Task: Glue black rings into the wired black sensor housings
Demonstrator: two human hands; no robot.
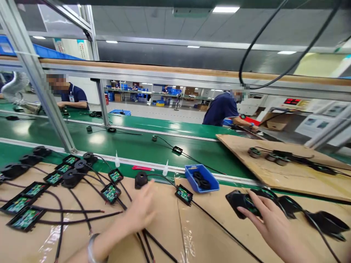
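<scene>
My left hand (141, 212) reaches forward over the cardboard, blurred, fingers stretched out and holding nothing. It is nearest a round black sensor (141, 179) with a cable running to a small circuit box (184, 194). My right hand (270, 219) rests with spread fingers on a black housing with a green board (241, 201), at the head of a row of similar black housings (323, 221).
Several open circuit boxes (26, 218) and round black parts (71, 178) with cables lie at the left. A blue bin (203, 179), two glue bottles (165, 168) and a red tool (142, 168) sit by the green conveyor (131, 144). Two other people work beyond it.
</scene>
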